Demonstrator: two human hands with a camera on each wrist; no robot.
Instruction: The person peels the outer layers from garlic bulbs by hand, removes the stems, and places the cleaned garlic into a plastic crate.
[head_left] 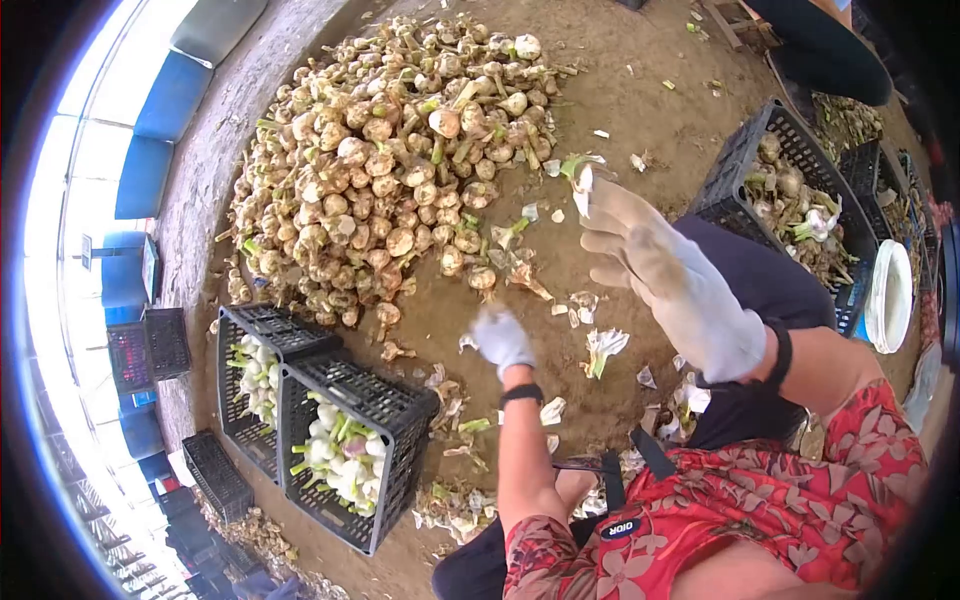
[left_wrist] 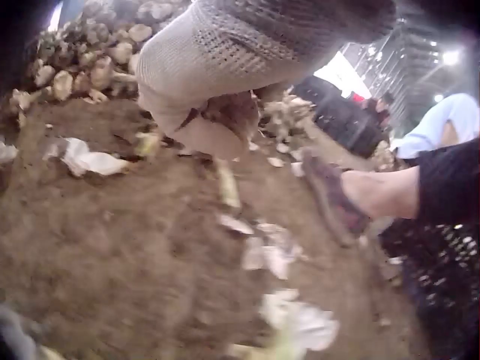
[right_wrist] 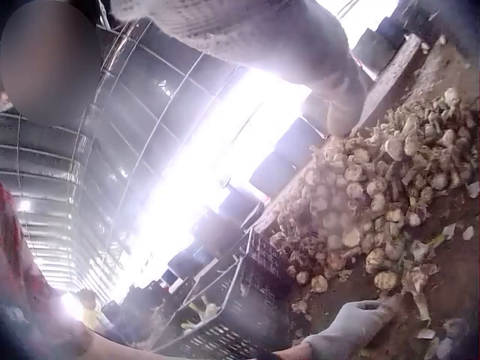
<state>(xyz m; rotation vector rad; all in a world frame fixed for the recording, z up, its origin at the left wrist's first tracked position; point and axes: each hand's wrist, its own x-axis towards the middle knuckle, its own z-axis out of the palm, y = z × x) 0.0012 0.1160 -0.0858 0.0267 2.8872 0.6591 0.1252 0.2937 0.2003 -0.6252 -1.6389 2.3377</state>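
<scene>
In the head view my gloved left hand (head_left: 500, 338) is low over the dirt, fingers curled in at the stem of a garlic bulb (head_left: 482, 278) beside the big garlic heap (head_left: 370, 160). The left wrist view shows the left glove (left_wrist: 217, 67) bent round something brownish, partly hidden by the fingers. My right hand (head_left: 680, 280) is raised on the other side, its gloved fingers extended and apart. A green-and-white garlic piece (head_left: 580, 175) shows just past its fingertips; whether they touch cannot be told. The right glove (right_wrist: 292, 52) is blurred in the right wrist view.
Two black crates (head_left: 400, 410) of white trimmed garlic stand at lower left. Another crate (head_left: 740, 170) with garlic is at the right, near a white bucket (head_left: 888, 295). Peels and leaf scraps (head_left: 603, 350) litter the dirt. Another person's leg (head_left: 825, 50) shows at top right.
</scene>
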